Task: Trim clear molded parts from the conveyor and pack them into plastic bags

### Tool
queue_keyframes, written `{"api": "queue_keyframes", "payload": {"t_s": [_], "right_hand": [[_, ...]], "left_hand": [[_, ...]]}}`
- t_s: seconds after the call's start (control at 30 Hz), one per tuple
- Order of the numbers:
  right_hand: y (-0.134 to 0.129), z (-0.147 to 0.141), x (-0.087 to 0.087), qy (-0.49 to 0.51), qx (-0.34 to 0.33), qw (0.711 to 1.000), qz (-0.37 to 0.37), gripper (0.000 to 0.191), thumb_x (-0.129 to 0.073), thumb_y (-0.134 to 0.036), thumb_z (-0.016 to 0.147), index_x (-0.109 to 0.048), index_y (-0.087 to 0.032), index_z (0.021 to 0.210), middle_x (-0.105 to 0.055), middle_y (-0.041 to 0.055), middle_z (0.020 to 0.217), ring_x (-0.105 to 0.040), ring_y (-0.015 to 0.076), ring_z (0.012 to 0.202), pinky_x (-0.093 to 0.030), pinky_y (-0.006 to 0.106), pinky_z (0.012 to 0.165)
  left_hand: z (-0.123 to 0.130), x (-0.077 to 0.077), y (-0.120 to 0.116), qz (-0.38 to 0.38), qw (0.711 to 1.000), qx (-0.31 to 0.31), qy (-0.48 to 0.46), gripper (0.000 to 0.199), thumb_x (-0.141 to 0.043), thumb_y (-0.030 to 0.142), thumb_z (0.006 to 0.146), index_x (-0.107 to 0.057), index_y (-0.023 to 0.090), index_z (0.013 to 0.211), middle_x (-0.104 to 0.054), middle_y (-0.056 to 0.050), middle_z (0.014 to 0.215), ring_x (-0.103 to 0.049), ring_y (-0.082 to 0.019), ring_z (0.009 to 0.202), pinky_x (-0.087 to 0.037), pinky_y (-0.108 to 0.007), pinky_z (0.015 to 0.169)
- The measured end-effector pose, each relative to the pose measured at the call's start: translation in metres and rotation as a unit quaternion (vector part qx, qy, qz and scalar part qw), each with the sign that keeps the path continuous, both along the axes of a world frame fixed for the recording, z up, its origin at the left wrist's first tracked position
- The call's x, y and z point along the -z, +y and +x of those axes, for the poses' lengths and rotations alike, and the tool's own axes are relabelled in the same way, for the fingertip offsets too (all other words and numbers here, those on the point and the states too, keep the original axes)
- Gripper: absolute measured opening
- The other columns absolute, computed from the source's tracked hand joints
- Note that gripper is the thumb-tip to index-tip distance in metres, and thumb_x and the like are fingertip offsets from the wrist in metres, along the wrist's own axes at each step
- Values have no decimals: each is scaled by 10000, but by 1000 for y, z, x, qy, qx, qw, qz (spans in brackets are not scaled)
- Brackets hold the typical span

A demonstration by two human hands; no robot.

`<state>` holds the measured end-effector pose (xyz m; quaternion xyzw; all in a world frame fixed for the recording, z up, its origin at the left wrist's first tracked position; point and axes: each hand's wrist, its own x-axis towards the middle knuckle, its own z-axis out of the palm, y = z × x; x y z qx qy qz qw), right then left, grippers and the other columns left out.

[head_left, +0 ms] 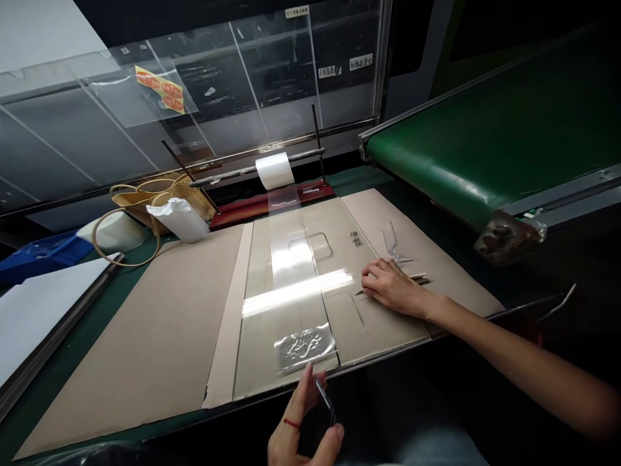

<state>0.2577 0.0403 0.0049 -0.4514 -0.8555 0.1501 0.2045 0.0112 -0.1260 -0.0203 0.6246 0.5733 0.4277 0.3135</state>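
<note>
A flattened corrugated cardboard sheet (295, 304) lies on the bench. A clear film strip (286, 272) runs across it from a white roll (274, 170) on a metal bar, and a crumpled silvery patch of film (304, 347) lies near the front edge. My right hand (392, 287) rests on the cardboard by several cut slits, and whether it holds anything is hidden. Just past the sheet's front edge, my left hand (303, 421), with a red string on its wrist, pinches a small dark tool with a shiny edge (324, 396).
A green conveyor belt (485, 129) runs along the right side. At the back left stand a woven bag (165, 200) and a white packet (179, 219). White sheets (43, 317) and a blue container (41, 255) lie at the left, and a transparent screen (218, 77) stands behind.
</note>
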Motion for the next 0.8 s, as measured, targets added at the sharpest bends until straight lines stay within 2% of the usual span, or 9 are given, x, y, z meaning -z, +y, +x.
{"api": "queue_keyframes", "payload": {"t_s": [0.1, 0.2, 0.27, 0.33, 0.47, 0.67, 0.8], "right_hand": [[-31, -16, -6, 12, -46, 999, -18, 250, -331, -232, 919, -564, -169, 855, -607, 52, 861, -547, 157, 806, -402, 314, 784], [-67, -32, -12, 76, -119, 989, -44, 358, -255, -398, 945, -534, -175, 916, -608, 6, 773, -559, 91, 640, -399, 205, 592], [-88, -45, -12, 124, -134, 983, -2, 509, -272, -594, 872, -545, -165, 892, -596, 3, 710, -555, 100, 592, -374, 214, 540], [-102, -56, -8, 153, -115, 979, 70, 632, -293, -737, 760, -552, -161, 762, -552, -6, 609, -517, 108, 530, -332, 235, 498], [-109, -68, 0, 169, -77, 972, 141, 680, -235, -791, 719, -460, -171, 554, -439, -28, 486, -387, 85, 432, -246, 250, 452], [-115, -73, 11, 181, -54, 959, 213, 707, -108, -782, 740, -370, -181, 477, -352, -31, 443, -282, 83, 418, -173, 269, 456], [-123, -82, 21, 218, -19, 952, 213, 719, -40, -766, 753, -321, -177, 451, -292, -35, 425, -230, 81, 419, -143, 269, 454]], "left_hand": [[4, -8, -2, 38, 998, 3, 58, 535, -538, 186, 776, -410, 274, 1288, -593, -31, 1180, -569, -198, 1066, -453, -310, 936], [6, -17, -5, 64, 993, 28, 99, 551, -547, 146, 783, -386, 242, 1301, -561, -58, 1218, -541, -202, 1104, -450, -319, 947], [8, -22, -6, 80, 988, 56, 122, 573, -545, 122, 784, -357, 216, 1317, -543, -78, 1233, -531, -203, 1115, -457, -319, 942], [9, -26, -8, 103, 982, 79, 134, 584, -549, 107, 780, -348, 193, 1321, -539, -89, 1228, -532, -200, 1110, -465, -313, 934], [11, -34, -11, 142, 974, 99, 144, 584, -564, 92, 773, -358, 156, 1316, -545, -103, 1210, -533, -200, 1103, -476, -309, 922], [8, -49, -19, 179, 954, 112, 213, 589, -611, 106, 752, -390, 114, 1298, -575, -121, 1178, -563, -198, 1067, -508, -285, 880], [5, -56, -23, 179, 941, 122, 259, 599, -646, 136, 733, -411, 99, 1283, -591, -125, 1165, -597, -193, 1018, -532, -256, 834]]}}
